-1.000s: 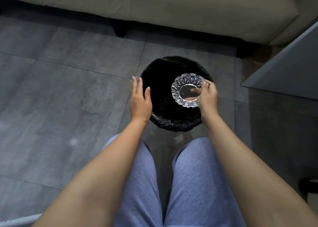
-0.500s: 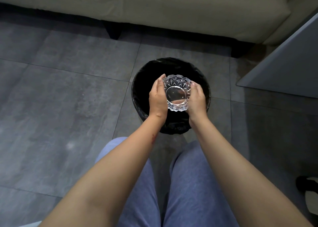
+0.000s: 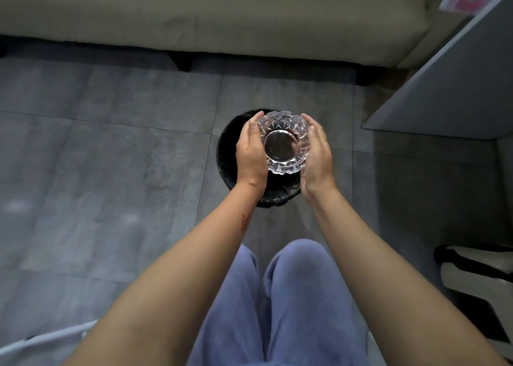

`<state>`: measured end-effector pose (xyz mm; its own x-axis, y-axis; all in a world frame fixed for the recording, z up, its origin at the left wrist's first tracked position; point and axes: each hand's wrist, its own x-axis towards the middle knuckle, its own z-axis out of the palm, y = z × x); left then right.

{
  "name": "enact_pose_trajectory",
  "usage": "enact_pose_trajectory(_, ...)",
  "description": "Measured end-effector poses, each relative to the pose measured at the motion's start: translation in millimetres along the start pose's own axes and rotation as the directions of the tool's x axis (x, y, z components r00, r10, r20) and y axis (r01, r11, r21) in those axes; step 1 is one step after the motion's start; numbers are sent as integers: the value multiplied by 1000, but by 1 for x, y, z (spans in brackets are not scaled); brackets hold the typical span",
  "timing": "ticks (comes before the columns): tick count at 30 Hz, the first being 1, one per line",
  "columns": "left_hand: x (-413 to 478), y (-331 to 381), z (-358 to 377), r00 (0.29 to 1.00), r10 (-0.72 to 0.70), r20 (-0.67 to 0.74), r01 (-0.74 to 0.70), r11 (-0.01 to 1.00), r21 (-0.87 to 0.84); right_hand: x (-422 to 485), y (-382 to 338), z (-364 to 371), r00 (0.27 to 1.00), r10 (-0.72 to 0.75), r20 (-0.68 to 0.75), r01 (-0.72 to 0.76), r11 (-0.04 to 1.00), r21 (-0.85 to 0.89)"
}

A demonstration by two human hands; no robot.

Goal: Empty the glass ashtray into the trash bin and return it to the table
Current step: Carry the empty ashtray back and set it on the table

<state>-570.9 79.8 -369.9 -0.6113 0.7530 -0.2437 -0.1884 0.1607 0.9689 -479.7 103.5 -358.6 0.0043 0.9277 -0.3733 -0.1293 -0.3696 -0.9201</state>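
Glass ashtray is held between both hands directly above the black bin. Left hand and right hand are cupped half-closed against its two sides, palms pressing the cut rim. No writing can be read anywhere. Grey floor tiles lie under the bin, a beige sofa stands behind, and a grey table is at the right.

glass ashtray cupped between left hand and right hand, above black trash bin
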Motion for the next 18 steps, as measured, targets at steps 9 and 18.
enact_pose_trajectory(9, -92, 197, 30, 994, -12, 111, 7, 999, 44, -90, -187, -22, 996, -23, -86, 28, 998, 49)
enact_pose_trajectory(18, -188, 324, 71, 938, -47, 344, 28, 998, 59, -182, -311, -81, 967, -62, -247, 81, 994, 68)
